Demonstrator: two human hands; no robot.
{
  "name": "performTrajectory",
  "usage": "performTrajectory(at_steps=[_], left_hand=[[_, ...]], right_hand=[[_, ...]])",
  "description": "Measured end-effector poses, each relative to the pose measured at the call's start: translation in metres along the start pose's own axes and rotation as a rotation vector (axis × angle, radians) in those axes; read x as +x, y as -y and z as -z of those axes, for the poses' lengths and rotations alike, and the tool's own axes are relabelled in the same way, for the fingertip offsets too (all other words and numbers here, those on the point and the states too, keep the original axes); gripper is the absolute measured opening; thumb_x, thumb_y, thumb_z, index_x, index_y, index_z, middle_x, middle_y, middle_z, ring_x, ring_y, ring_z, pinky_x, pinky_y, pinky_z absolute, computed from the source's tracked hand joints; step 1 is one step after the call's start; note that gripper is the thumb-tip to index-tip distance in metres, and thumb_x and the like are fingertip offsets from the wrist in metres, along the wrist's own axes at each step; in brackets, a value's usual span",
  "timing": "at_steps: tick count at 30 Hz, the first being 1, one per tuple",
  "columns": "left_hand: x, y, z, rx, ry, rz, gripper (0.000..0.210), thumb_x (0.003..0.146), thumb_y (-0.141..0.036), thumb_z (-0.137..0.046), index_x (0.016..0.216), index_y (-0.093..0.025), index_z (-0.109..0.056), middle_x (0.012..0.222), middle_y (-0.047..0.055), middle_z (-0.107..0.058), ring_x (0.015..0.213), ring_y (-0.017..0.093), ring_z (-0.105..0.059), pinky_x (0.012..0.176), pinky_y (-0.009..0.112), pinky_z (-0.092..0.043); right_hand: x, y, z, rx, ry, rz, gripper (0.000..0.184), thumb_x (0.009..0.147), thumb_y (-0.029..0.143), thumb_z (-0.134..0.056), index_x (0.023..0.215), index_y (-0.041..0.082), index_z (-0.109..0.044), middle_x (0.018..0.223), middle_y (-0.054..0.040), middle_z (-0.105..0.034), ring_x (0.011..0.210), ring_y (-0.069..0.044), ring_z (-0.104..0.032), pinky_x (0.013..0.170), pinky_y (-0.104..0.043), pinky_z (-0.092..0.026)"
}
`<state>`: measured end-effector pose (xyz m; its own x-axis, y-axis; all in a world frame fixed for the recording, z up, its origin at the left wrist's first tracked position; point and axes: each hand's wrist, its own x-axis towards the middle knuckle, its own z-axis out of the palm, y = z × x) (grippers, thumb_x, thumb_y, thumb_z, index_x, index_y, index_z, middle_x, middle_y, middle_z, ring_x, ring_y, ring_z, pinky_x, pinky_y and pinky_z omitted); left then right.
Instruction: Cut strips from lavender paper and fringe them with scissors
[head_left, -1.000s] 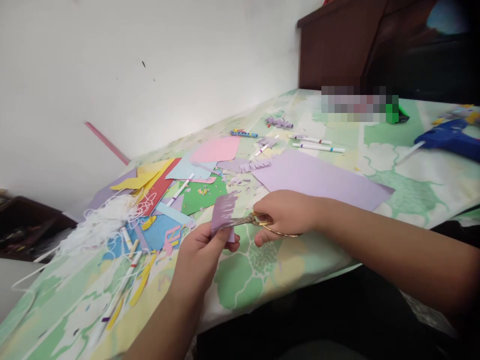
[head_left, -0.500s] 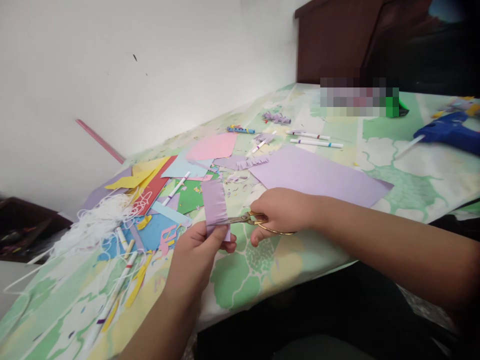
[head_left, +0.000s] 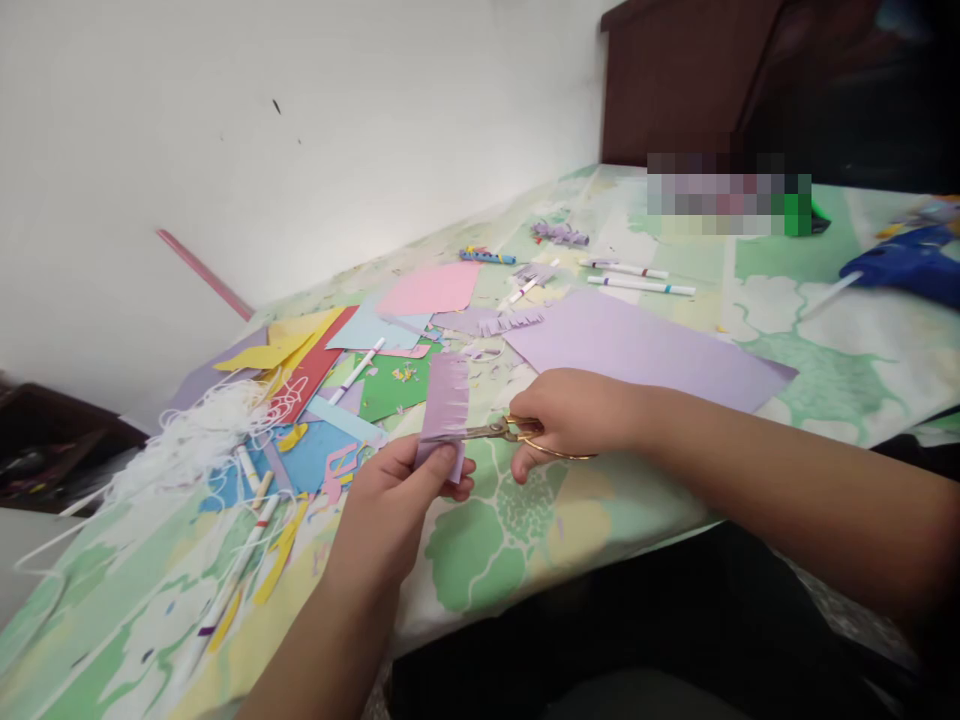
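Observation:
My left hand (head_left: 409, 475) pinches the lower end of a purple paper strip (head_left: 448, 390) between thumb and fingers. Short slits run along the strip's right edge, giving it a fringe. My right hand (head_left: 559, 415) is closed on the gold handles of a pair of scissors (head_left: 499, 429), whose blades point left and meet the strip just above my left thumb. Beyond my right hand lies a large purple paper sheet (head_left: 637, 350). Another fringed purple strip (head_left: 511, 322) rests on the table behind the one I hold.
Tangled white string (head_left: 217, 430) lies at the left over coloured paper sheets. Several markers are scattered about, one a white marker (head_left: 641, 286) at the back. A blue glue gun (head_left: 904, 265) sits far right. The flowered tablecloth (head_left: 480, 560) ends at the front edge near me.
The strip's upper part has swung slightly right, and its slits stand out more. The scissors stay at its right edge near my left thumb. The whole view has shifted a little.

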<state>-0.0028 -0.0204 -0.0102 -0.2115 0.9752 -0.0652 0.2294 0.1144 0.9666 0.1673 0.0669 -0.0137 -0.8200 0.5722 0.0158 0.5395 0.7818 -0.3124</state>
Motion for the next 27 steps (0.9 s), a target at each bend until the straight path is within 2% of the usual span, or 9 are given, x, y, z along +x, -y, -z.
performTrajectory(at_steps=[6,13,23,27], left_hand=[[-0.001,-0.004,-0.001,0.024,0.009,0.05,0.015,0.065,-0.027,-0.056,0.059,-0.014,-0.061,0.052,0.001,-0.06,0.046,0.011,-0.055,0.049,0.023,-0.046],[0.0,0.004,-0.003,-0.12,-0.107,-0.025,0.017,0.065,-0.03,-0.056,0.068,-0.014,-0.058,0.059,0.001,-0.061,0.05,0.011,-0.056,0.053,0.025,-0.048],[0.003,0.007,-0.006,-0.244,-0.071,-0.065,0.016,0.067,-0.027,-0.057,0.071,-0.018,-0.045,0.059,-0.004,-0.061,0.052,0.008,-0.057,0.057,0.023,-0.049],[0.002,0.008,-0.008,-0.221,-0.102,-0.096,0.015,0.068,-0.027,-0.056,0.069,-0.019,-0.043,0.06,-0.005,-0.061,0.054,0.009,-0.058,0.059,0.025,-0.048]], right_hand=[[0.0,-0.002,0.001,0.006,0.054,-0.014,0.057,0.058,0.069,-0.035,0.063,0.016,-0.054,0.052,-0.0014,-0.049,0.046,-0.01,-0.036,0.043,-0.022,-0.02],[-0.002,0.0,0.002,0.035,0.062,0.001,0.055,0.062,0.068,-0.031,0.067,0.017,-0.052,0.056,-0.001,-0.048,0.047,-0.01,-0.034,0.044,-0.022,-0.02],[-0.001,0.003,-0.001,0.036,0.048,-0.022,0.055,0.062,0.068,-0.03,0.066,0.017,-0.051,0.054,-0.0006,-0.048,0.045,-0.009,-0.034,0.044,-0.022,-0.02],[-0.002,0.005,-0.001,0.051,0.056,-0.011,0.056,0.062,0.067,-0.03,0.068,0.016,-0.052,0.057,-0.0018,-0.05,0.047,-0.01,-0.035,0.044,-0.022,-0.021]])
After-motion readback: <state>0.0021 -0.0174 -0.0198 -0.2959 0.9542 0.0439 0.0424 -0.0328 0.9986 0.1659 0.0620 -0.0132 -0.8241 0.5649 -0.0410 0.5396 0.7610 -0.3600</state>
